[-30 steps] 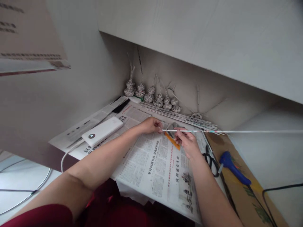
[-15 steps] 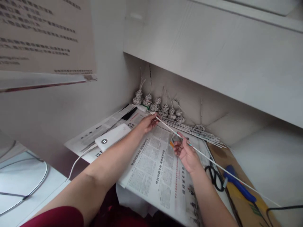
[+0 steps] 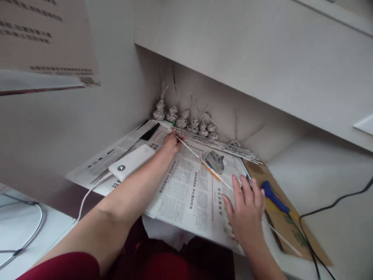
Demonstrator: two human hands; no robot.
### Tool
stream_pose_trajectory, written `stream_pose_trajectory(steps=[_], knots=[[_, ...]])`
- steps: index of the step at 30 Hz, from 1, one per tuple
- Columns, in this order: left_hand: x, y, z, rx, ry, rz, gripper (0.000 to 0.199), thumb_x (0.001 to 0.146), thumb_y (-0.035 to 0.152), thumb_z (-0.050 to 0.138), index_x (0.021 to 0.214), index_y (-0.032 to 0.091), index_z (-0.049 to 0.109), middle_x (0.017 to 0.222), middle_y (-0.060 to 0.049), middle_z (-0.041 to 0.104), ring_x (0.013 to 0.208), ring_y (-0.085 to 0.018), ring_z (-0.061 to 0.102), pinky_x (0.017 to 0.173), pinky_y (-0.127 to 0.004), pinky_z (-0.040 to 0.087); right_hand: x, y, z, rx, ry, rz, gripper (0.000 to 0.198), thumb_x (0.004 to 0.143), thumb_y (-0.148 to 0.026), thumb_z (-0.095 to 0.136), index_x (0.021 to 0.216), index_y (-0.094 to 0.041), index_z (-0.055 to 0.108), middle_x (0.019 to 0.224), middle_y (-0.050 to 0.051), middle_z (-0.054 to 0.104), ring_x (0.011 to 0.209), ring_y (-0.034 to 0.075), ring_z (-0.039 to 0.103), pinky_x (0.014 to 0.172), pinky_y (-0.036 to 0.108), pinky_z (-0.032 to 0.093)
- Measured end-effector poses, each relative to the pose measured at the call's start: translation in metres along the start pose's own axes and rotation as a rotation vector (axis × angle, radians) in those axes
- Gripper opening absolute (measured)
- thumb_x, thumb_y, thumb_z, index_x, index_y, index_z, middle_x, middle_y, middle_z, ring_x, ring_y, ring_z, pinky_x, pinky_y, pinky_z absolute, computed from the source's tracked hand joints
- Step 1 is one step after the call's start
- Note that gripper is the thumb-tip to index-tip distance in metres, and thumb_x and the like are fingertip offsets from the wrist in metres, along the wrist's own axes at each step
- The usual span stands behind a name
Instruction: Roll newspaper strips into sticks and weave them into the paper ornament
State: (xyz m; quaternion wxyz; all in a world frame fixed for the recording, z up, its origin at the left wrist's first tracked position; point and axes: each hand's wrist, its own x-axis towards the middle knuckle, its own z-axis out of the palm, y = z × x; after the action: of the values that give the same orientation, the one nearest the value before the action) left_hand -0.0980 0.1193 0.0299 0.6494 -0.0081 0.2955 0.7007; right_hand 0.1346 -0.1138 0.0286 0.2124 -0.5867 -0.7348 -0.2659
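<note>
My left hand (image 3: 174,142) is closed around one end of a long, thin white paper stick (image 3: 190,150), close to the row of woven pieces. The stick slants across the newspaper (image 3: 177,190) towards me and passes beneath my right hand (image 3: 246,210). That hand is open, palm down, fingers stretched out over the stick; whether it touches the stick or the table I cannot tell. Between my hands, a slim orange tool (image 3: 211,172) lies along the stick, beside a grey crumpled lump (image 3: 215,160).
Several gourd-shaped woven paper pieces (image 3: 183,118) line the back wall, with a bundle of paper sticks (image 3: 224,146) before them. A white power bank (image 3: 131,161) with a cable lies left. Right are a blue-handled tool (image 3: 275,197), cardboard (image 3: 294,229) and a black cord (image 3: 335,203).
My right hand has let go of the stick, opened and moved towards me and to the right, over the scissors' place. The stick has come down lower. My left hand still grips its end.
</note>
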Motion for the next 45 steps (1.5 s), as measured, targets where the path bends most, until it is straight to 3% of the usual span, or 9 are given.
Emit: stream_pose_trajectory(steps=[8, 11, 17, 21, 24, 27, 37, 41, 45], knots=[[-0.005, -0.003, 0.001, -0.065, -0.034, -0.092, 0.030, 0.093, 0.028, 0.041, 0.065, 0.018, 0.040, 0.048, 0.006, 0.035, 0.032, -0.004, 0.027, 0.032, -0.015, 0.023, -0.037, 0.022, -0.002, 0.144, -0.359, 0.207, 0.033, 0.092, -0.038, 0.038, 0.110, -0.020, 0.058, 0.100, 0.011, 0.064, 0.091, 0.026, 0.057, 0.079, 0.038, 0.043], [-0.010, -0.001, 0.001, -0.078, -0.068, -0.123, 0.032, 0.094, 0.028, 0.039, 0.064, 0.017, 0.038, 0.046, 0.008, 0.030, 0.030, -0.003, 0.022, 0.030, -0.014, 0.015, -0.038, 0.007, -0.018, 0.607, -0.608, 0.447, 0.030, 0.091, -0.045, 0.038, 0.091, -0.022, 0.057, 0.075, 0.004, 0.058, 0.068, 0.018, 0.055, 0.062, 0.029, 0.042], [-0.017, 0.002, 0.004, -0.128, -0.164, -0.187, 0.031, 0.095, 0.020, 0.036, 0.064, 0.017, 0.037, 0.047, 0.008, 0.028, 0.030, -0.002, 0.021, 0.031, -0.013, 0.013, -0.046, -0.018, -0.034, 1.681, -1.118, 1.073, 0.033, 0.084, -0.056, 0.045, 0.077, -0.024, 0.040, 0.051, -0.010, 0.018, 0.038, 0.006, 0.010, 0.033, 0.019, 0.014], [-0.016, 0.001, 0.004, -0.132, -0.179, -0.199, 0.030, 0.095, 0.022, 0.037, 0.065, 0.017, 0.038, 0.047, 0.008, 0.029, 0.031, -0.003, 0.022, 0.032, -0.013, 0.013, -0.042, -0.019, -0.034, 1.344, -1.072, 0.885, 0.037, 0.084, -0.058, 0.043, 0.087, -0.022, 0.050, 0.054, -0.006, 0.036, 0.039, 0.008, 0.027, 0.036, 0.020, 0.022], [-0.013, -0.001, 0.003, -0.141, -0.158, -0.167, 0.030, 0.095, 0.026, 0.038, 0.066, 0.017, 0.038, 0.047, 0.008, 0.030, 0.031, -0.003, 0.023, 0.032, -0.013, 0.014, -0.033, -0.011, -0.033, 0.703, -0.715, 0.522, 0.040, 0.082, -0.052, 0.050, 0.109, -0.023, 0.054, 0.081, 0.006, 0.060, 0.064, 0.019, 0.054, 0.056, 0.029, 0.040], [-0.012, -0.001, 0.003, -0.165, -0.169, -0.150, 0.031, 0.095, 0.029, 0.037, 0.066, 0.017, 0.038, 0.046, 0.007, 0.030, 0.031, -0.003, 0.023, 0.032, -0.014, 0.014, -0.028, -0.007, -0.030, 0.374, -0.550, 0.380, 0.034, 0.085, -0.048, 0.045, 0.105, -0.023, 0.057, 0.086, 0.009, 0.062, 0.077, 0.026, 0.058, 0.068, 0.036, 0.040], [-0.024, 0.003, 0.006, -0.217, -0.325, -0.241, 0.033, 0.096, 0.023, 0.033, 0.063, 0.017, 0.035, 0.047, 0.007, 0.027, 0.032, -0.002, 0.023, 0.031, -0.013, 0.012, -0.047, -0.018, -0.023, 1.893, -1.150, 1.060, 0.032, 0.085, -0.054, 0.047, 0.077, -0.024, 0.040, 0.046, -0.011, 0.014, 0.035, 0.006, 0.009, 0.030, 0.017, 0.014], [-0.025, -0.001, 0.007, -0.190, -0.323, -0.247, 0.033, 0.096, 0.024, 0.034, 0.064, 0.017, 0.036, 0.048, 0.007, 0.028, 0.031, -0.002, 0.022, 0.031, -0.013, 0.012, -0.047, -0.025, -0.025, 1.627, -1.135, 0.978, 0.035, 0.086, -0.058, 0.042, 0.081, -0.023, 0.045, 0.048, -0.010, 0.023, 0.035, 0.006, 0.016, 0.032, 0.017, 0.016], [-0.022, -0.004, 0.006, -0.155, -0.238, -0.194, 0.033, 0.096, 0.030, 0.034, 0.066, 0.017, 0.038, 0.047, 0.007, 0.029, 0.031, -0.003, 0.024, 0.031, -0.013, 0.013, -0.028, -0.021, -0.031, 0.785, -0.711, 0.539, 0.035, 0.083, -0.053, 0.049, 0.102, -0.023, 0.053, 0.068, 0.001, 0.053, 0.055, 0.015, 0.049, 0.050, 0.025, 0.034]])
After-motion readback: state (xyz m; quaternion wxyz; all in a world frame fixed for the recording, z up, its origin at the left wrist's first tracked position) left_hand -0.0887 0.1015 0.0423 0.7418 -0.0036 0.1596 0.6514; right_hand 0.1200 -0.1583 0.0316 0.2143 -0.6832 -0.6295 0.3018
